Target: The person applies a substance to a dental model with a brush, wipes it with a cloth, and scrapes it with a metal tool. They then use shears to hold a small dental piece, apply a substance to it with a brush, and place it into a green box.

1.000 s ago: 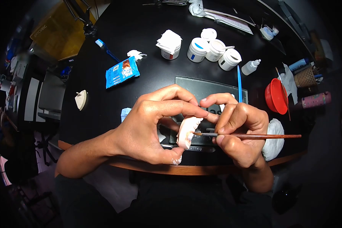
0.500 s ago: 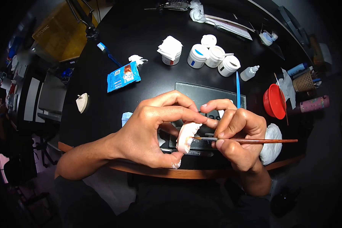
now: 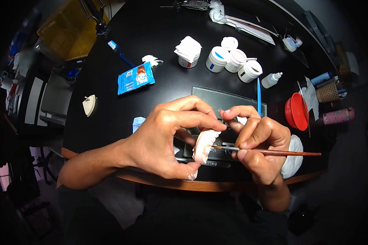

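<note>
Between the thumb and fingers of my left hand [image 3: 167, 139] a pale dental cast [image 3: 203, 146] is held on edge, its row of teeth facing right. White residue marks my left thumb. My right hand [image 3: 261, 141] pinches a thin paintbrush [image 3: 290, 153] with a reddish-brown wooden handle. The brush tip is at the tooth side of the cast, touching or very close to it. Under both hands lies a dark glass slab [image 3: 216, 96], partly covered by them. A blue stick [image 3: 259, 98] rests at the slab's right side.
Several white jars [image 3: 236, 60] and a dropper bottle [image 3: 271, 80] stand behind the slab. A red bowl [image 3: 295, 112] and white cloth [image 3: 293, 157] are at the right. At the left are a blue packet [image 3: 135, 79], a toothbrush [image 3: 120, 53] and a beige cast piece [image 3: 89, 105].
The view has shifted slightly, so most things sit a little further right. My right index finger has moved apart from the left fingers. Both hands keep their holds.
</note>
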`<state>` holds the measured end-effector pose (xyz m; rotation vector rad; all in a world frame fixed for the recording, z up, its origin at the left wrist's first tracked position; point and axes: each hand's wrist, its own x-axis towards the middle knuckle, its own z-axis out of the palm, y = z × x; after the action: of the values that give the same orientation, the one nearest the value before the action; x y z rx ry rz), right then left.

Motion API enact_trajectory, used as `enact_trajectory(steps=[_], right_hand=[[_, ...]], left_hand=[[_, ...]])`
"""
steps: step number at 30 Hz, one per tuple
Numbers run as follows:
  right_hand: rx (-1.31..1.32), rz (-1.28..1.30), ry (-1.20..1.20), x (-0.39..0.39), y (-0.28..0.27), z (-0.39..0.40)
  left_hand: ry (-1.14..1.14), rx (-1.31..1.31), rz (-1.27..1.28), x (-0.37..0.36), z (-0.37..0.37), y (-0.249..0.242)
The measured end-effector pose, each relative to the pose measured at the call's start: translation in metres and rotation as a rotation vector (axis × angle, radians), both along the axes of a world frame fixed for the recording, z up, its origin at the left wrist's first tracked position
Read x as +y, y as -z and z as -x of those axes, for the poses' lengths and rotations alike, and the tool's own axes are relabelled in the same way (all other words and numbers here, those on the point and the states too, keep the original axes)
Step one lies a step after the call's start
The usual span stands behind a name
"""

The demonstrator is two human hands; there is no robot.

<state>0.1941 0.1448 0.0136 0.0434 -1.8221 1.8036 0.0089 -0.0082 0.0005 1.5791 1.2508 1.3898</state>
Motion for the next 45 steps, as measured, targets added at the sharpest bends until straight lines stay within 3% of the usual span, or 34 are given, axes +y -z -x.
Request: enact_trajectory(steps=[4,7,13,23,29,45], right_hand=[[0.027,-0.002,-0.021,0.002,0.003,0.001],[-0.022,0.073,0.005,-0.002,0.0,0.001],[0.023,0.111,-0.033,0.001,0.003,0.001],[0.014,0.257,0.013,-0.002,0.003,0.002],[-0.008,0.209,0.028,0.001,0.002,0.0],[0.015,0.162,0.098,-0.002,0.005,0.002]], left_hand=[[0.007,0.031,0.056,0.001,0.002,-0.004],[0.024,-0.191,0.148,0.0,0.0,-0.001],[0.059,-0.277,0.217,-0.001,0.003,-0.002],[0.119,-0.317,0.104,0.002,0.008,0.002],[0.096,-0.253,0.117,0.001,0.008,0.002],[0.038,-0.508,0.302,0.0,0.005,-0.008]])
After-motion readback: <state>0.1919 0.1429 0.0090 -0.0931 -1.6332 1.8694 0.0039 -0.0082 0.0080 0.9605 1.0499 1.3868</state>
